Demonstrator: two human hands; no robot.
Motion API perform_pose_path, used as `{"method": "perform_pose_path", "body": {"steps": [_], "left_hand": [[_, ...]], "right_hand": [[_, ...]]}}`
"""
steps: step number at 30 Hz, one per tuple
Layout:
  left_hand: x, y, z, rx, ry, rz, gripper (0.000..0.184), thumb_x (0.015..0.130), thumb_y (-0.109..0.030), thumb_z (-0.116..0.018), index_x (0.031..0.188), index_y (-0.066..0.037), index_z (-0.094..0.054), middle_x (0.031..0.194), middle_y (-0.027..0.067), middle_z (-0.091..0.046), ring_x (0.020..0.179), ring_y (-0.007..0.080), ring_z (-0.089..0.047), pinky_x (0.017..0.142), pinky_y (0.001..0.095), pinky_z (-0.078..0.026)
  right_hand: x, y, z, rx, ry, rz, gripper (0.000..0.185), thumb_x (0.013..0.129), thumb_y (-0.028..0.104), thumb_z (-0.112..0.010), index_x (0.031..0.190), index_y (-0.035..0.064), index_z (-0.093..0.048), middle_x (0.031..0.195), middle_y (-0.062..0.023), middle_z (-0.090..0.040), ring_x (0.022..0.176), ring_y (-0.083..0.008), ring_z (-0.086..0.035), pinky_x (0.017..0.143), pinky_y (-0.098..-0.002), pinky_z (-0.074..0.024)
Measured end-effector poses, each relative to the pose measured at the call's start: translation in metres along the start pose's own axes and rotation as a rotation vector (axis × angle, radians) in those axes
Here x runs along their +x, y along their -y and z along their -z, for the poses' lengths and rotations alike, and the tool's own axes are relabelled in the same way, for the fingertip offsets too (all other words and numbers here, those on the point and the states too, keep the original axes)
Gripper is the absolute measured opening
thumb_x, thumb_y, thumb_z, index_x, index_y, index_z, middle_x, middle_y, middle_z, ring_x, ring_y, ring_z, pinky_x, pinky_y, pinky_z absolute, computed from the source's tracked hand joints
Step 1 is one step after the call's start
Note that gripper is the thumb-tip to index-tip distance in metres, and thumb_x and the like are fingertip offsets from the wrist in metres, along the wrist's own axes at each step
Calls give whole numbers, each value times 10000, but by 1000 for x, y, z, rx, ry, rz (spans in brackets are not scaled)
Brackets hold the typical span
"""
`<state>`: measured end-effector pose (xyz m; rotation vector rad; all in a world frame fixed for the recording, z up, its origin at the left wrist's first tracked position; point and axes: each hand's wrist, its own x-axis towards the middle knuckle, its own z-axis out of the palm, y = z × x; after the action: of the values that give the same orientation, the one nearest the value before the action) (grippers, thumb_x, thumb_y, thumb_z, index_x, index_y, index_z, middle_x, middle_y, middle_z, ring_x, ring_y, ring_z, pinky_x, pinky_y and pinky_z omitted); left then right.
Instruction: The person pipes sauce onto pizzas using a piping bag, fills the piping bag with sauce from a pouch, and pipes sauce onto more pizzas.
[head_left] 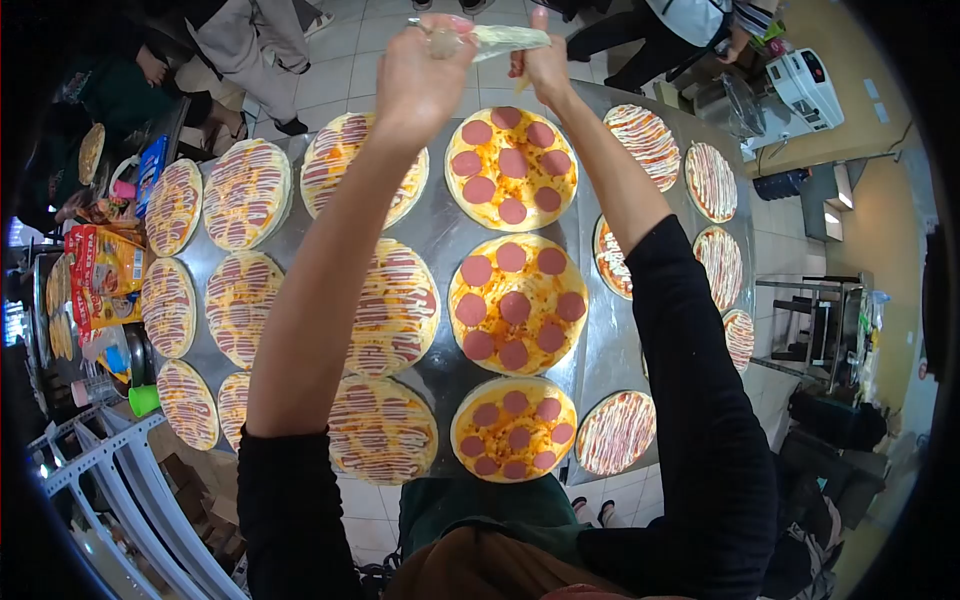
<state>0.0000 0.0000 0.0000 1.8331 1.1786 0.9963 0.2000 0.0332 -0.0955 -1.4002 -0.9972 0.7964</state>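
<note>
Above the far edge of the metal table, a clear plastic piping bag (pixel 505 40) with pale filling is stretched between my hands. My left hand (pixel 425 80) is closed around its fuller part. At the other end, my right hand (pixel 543 65) is closed on the bag, thumb pointing up. Below them lies a pizza (pixel 512 165) topped with cheese and round meat slices. Two similar pizzas, a middle one (pixel 516 305) and a near one (pixel 514 430), continue the column toward me. Striped pizzas (pixel 392 305) drizzled with pale sauce lie left of it, partly hidden by my left arm.
Smaller drizzled pizzas (pixel 616 432) lie on the right of the metal table (pixel 455 375). Red and yellow packages (pixel 105 270) and a green cup (pixel 144 400) are at the left. Other people (pixel 660 35) stand beyond the table. A white machine (pixel 805 90) sits at the far right.
</note>
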Motion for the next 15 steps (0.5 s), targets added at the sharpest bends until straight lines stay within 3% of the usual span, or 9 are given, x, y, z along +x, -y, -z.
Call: {"method": "perform_pose_path", "body": {"steps": [2, 3, 8, 15], "left_hand": [[-8, -3, 16, -65, 25, 90, 227, 816, -225, -666, 980, -67, -653, 832, 93, -681, 735, 173, -634, 700, 300, -490], [19, 16, -8, -135, -17, 45, 227, 816, -227, -667, 979, -69, -654, 827, 89, -679, 724, 168, -628, 693, 297, -488], [18, 46, -18, -143, 19, 143, 223, 820, -225, -665, 977, -68, -653, 821, 81, -676, 712, 158, -621, 694, 297, -486], [13, 61, -30, -254, 5, 59, 227, 825, -224, -665, 983, -61, -650, 776, 64, -657, 650, 115, -574, 612, 272, -465]], "right_hand": [[-7, -3, -18, -10, 3, -23, 792, 940, 617, -217, 571, -7, -535, 492, -78, -478, 426, -182, -504, 452, -334, -484], [29, -9, -6, -97, 5, 26, 791, 941, 614, -216, 564, -9, -526, 490, -80, -477, 426, -181, -506, 453, -333, -484], [28, -34, -10, -253, 16, -36, 801, 947, 601, -210, 550, -26, -509, 478, -90, -470, 428, -188, -518, 461, -336, -484], [28, -44, 2, -342, 49, -38, 808, 947, 603, -214, 546, -36, -503, 473, -100, -470, 425, -207, -516, 474, -353, -481]]}}
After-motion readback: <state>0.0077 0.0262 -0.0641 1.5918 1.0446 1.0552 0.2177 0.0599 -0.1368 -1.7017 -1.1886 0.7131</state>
